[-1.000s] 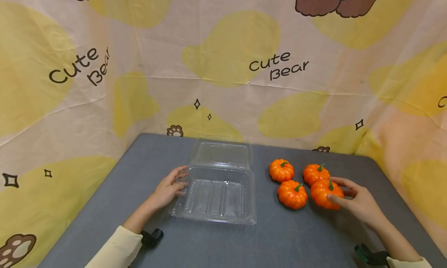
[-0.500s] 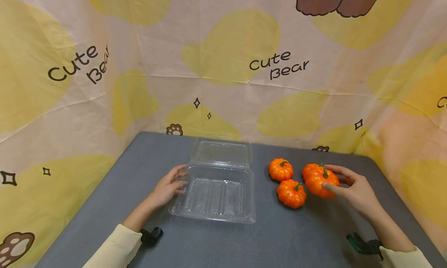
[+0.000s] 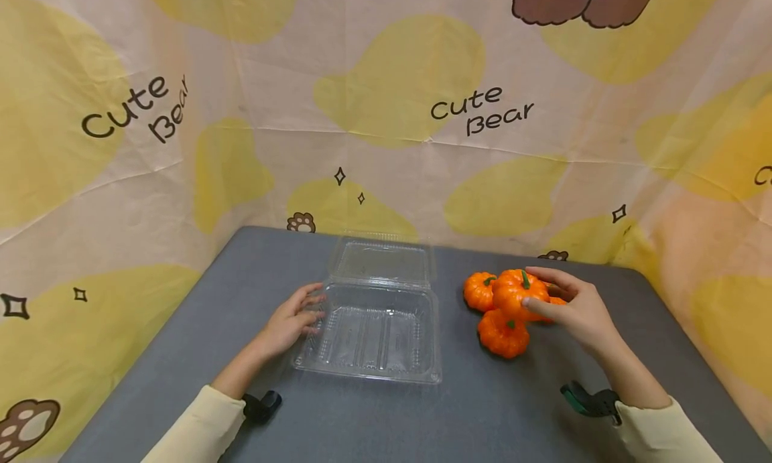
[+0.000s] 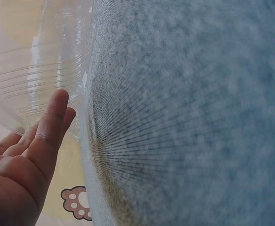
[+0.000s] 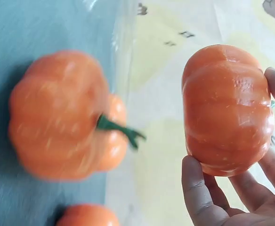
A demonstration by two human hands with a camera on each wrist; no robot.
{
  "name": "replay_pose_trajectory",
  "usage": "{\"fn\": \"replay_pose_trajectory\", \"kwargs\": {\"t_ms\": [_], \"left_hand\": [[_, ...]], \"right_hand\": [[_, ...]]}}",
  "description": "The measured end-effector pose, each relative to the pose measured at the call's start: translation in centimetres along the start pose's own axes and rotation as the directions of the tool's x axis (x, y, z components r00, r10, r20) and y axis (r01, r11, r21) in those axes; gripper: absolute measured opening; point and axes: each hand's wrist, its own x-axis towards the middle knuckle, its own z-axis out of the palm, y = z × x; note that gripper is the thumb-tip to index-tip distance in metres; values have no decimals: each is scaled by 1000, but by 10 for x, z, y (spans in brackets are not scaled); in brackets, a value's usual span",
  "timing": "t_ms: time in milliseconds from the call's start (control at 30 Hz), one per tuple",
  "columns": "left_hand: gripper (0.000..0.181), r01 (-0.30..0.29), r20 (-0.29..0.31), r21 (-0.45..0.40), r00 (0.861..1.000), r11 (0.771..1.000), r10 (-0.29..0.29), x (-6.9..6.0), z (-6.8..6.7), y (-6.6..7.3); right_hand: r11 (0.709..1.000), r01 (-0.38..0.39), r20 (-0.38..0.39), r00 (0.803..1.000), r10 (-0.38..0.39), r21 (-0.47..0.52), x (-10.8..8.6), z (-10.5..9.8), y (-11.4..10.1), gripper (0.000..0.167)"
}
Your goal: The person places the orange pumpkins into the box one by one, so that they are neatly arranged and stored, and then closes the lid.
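My right hand [image 3: 582,312] grips a small orange pumpkin [image 3: 516,293] with a green stem, thumb and fingers on opposite sides. It is raised above the table, as the right wrist view also shows for the held pumpkin [image 5: 228,110]. Beneath and around it sit three more pumpkins: one at the back left [image 3: 478,291], one in front [image 3: 503,334], and one mostly hidden behind my right hand [image 3: 556,309]. At the left side of a clear plastic clamshell box [image 3: 368,377], my left hand [image 3: 292,323] rests with its fingers loosely extended along the wall.
The box's lid [image 3: 382,262] lies folded back toward the rear edge of the grey table [image 3: 470,416]. Patterned cloth [image 3: 386,81] hangs behind and along both sides. A black wrist strap [image 3: 262,407] sits on the left wrist, another [image 3: 591,401] on the right.
My right hand has lifted one pumpkin off the table and carried it left, over the others. The left hand and the clamshell box have stayed put.
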Motion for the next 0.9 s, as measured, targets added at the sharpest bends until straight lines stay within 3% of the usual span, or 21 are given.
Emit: {"fn": "replay_pose_trajectory", "kwargs": {"t_ms": [300,667,900], "left_hand": [[61,-1,0,-11,1000,1000,1,1,-1,1],[60,1,8,-15,1000,1000,-1,1,0,0],[58,7,-4,-13,1000,1000,-8,1,0,-1]], "right_hand": [[998,4,49,999,-7,55,13,27,-22,57],[976,-3,95,995,-18,218,17,73,-40,56],[971,23,132,990,-55,236,23,102,-49,54]]}}
